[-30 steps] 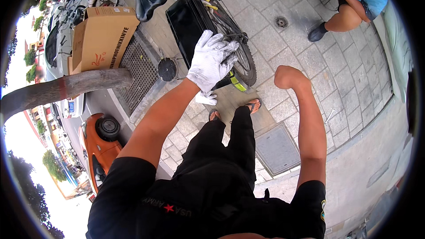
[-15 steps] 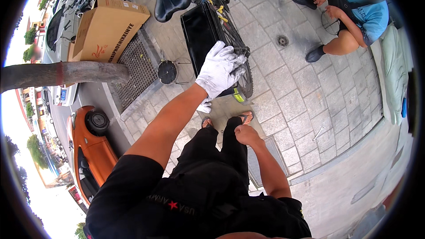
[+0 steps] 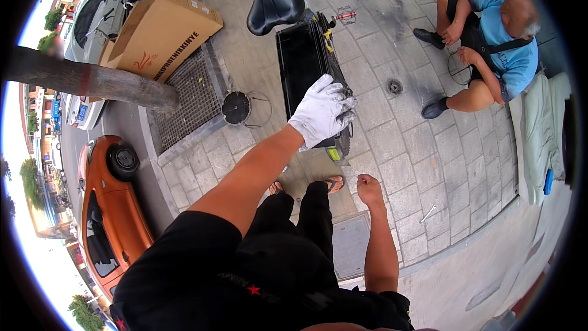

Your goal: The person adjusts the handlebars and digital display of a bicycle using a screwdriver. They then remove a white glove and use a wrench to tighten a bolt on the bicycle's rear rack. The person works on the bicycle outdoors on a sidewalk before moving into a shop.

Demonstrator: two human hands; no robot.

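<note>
A bicycle (image 3: 327,49) stands ahead of me, with a black saddle (image 3: 275,1) and a long, glossy black box (image 3: 299,64) behind the saddle. My left hand (image 3: 321,112), in a white work glove with dark smudges, lies over the near end of this box. Its fingers bend together over the bicycle's rear end; the palm side is hidden. Below it, a yellow-green piece (image 3: 334,154) shows beside the rear tyre. My right hand (image 3: 369,189) is bare and closed in a loose fist above the paving, touching nothing, and I see nothing in it.
A person (image 3: 508,49) in a blue shirt sits at the right with a wire loop in hand. A wrench (image 3: 429,214) lies on the paving. To the left are a large cardboard box (image 3: 162,34), a tree trunk (image 3: 92,79), a round dark pot (image 3: 236,108) and an orange car (image 3: 110,208).
My right hand has come away from my trouser leg and moved to the right. The left hand stays on the bicycle's rear. The whole view has shifted a little.
</note>
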